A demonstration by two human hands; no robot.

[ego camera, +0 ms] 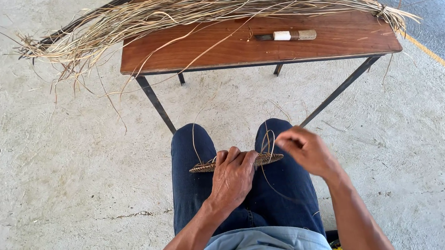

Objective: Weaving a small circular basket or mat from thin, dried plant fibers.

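Woven disc (236,163), small, flat and seen edge-on, is held across the knees with the left hand (232,178) curled over its middle, fingers (234,157) pressed together on it. A thin strand (269,140) looping from its right rim is pinched by the right hand (306,150). For a tight stitch, the disc is best kept level and the strand drawn evenly, well short of the bench (258,45) with its fibre bundle (208,5) and knife (287,36).

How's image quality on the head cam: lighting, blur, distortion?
Head view: even, soft daylight, no hard shadows or glare; the left hand on the woven piece is sharp, the right hand slightly soft at the fingers; wide-angle lens bends the table edges and spreads the floor outward; the strand bundle is crisp.
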